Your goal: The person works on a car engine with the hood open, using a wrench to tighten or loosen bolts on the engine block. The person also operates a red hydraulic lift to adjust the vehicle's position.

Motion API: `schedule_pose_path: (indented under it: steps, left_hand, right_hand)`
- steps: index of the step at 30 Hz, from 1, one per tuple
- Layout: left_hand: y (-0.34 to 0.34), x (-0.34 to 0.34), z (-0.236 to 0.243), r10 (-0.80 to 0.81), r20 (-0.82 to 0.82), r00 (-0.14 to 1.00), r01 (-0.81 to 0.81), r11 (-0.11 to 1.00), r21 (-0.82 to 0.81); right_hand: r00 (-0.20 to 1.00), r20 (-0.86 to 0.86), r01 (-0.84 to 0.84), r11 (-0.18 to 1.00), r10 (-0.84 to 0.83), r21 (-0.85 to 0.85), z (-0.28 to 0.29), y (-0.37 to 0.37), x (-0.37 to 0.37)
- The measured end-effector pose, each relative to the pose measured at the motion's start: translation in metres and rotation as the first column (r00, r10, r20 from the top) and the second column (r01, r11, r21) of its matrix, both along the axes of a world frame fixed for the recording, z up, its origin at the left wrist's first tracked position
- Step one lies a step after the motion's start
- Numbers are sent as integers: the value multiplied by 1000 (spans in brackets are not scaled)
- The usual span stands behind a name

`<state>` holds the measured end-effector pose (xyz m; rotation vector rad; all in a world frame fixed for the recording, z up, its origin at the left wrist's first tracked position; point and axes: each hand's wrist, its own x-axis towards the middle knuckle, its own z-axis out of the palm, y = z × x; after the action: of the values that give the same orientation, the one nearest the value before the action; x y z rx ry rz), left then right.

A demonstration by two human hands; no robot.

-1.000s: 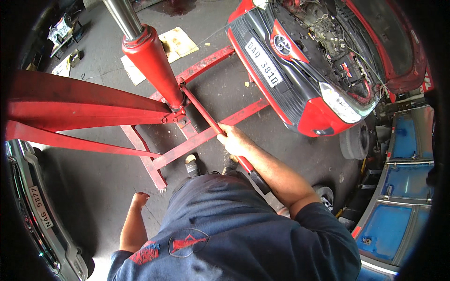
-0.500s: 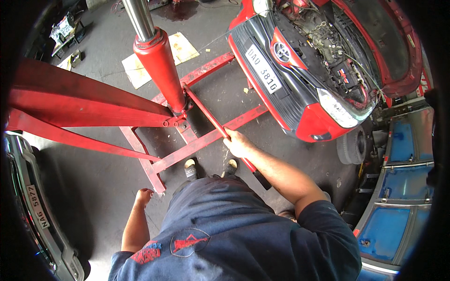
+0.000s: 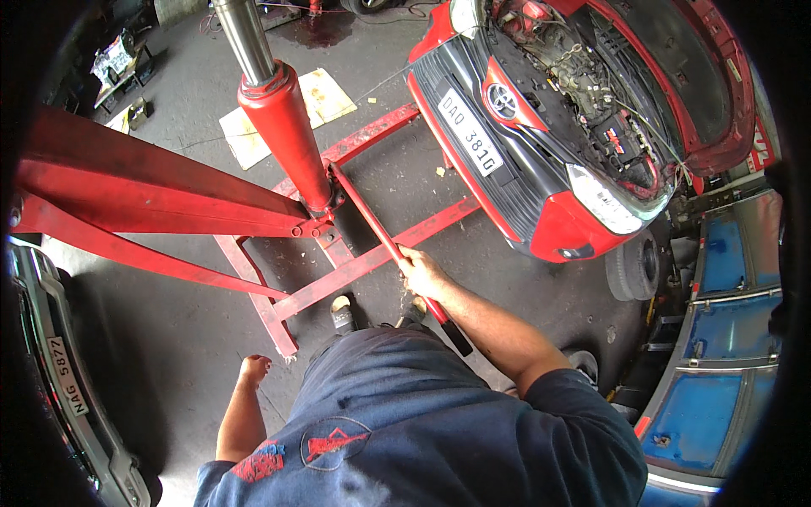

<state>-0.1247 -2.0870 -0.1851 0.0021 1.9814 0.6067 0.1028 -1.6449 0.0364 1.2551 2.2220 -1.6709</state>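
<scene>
My right hand (image 3: 420,272) is wrapped round the red pump handle (image 3: 369,215) of a hydraulic engine crane, partway along the bar. Beyond my fist, the handle's black grip (image 3: 457,338) points back toward my right side. At its far end the bar meets the base of a thick red hydraulic ram (image 3: 287,135) with a bright steel rod (image 3: 246,38). My left hand (image 3: 255,369) hangs away from the crane at my left side, its fingers loosely bent and slightly apart, with nothing visible in it.
Red floor legs (image 3: 372,269) of the crane lie before my feet, with its large beam (image 3: 152,186) at left. A red car (image 3: 549,203) with its hood up stands front right. A grey bumper (image 3: 76,380) is at left, blue panels (image 3: 701,414) at right. Flattened cardboard (image 3: 325,95) lies beyond the ram.
My right hand and the handle's grip end have moved slightly left, the grip end coming nearer my body. My left hand has dropped a little, and the view has shifted slightly.
</scene>
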Motion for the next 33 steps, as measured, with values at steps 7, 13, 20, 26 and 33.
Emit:
schedule_pose_path:
  steps: [7, 13, 20, 26, 33]
  left_hand:
    - [1, 5, -1, -51, -23, 998, 52, 998, 40]
    - [8, 14, 8, -75, -11, 997, 75, 997, 34]
    - [10, 8, -1, -98, 26, 995, 98, 995, 20]
    - [16, 1, -4, -186, -1, 983, 185, 982, 28]
    - [15, 6, -3, -9, 23, 1000, 8, 999, 42]
  right_hand:
    - [998, 28, -54, 960, 48, 274, -2, 3, 8]
    - [991, -115, 59, 992, -72, -116, 16, 1, 10]
    - [905, -70, 203, 572, -419, -795, 11, 18, 11]
    - [893, -48, 252, 585, -447, -771, 28, 15, 4]
    - [958, -70, 185, 789, -277, -586, 82, 15, -35]
